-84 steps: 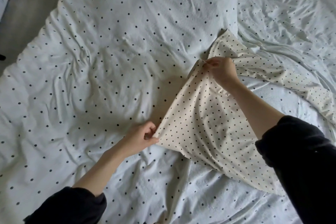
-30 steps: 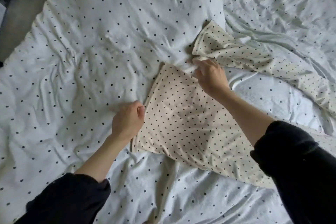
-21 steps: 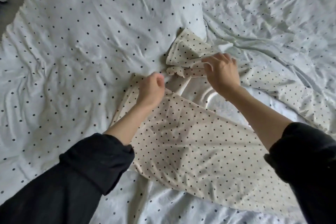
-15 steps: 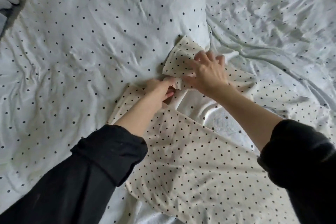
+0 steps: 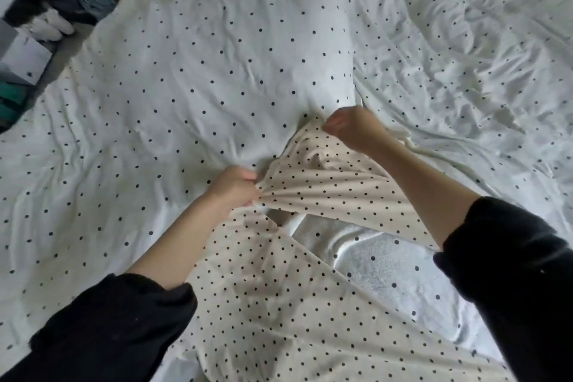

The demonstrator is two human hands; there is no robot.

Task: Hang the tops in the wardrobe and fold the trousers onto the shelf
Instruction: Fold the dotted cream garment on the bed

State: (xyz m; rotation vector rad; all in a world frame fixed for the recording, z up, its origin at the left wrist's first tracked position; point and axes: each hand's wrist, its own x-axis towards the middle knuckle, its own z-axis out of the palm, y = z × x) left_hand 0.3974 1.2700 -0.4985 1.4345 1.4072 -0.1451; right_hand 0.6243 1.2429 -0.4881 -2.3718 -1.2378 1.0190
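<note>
Both fists clenched on cream dotted trousers (image 5: 325, 192), left hand (image 5: 234, 186) below right hand (image 5: 353, 129); risk of uneven pull skewing the fold.

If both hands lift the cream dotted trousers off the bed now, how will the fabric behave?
Probably floppy: the trousers bunch into folds where the left hand grips them. Likely light, since the right hand raises an edge by a pinch. Unheld parts would likely sag and drag on the duvet.
</note>
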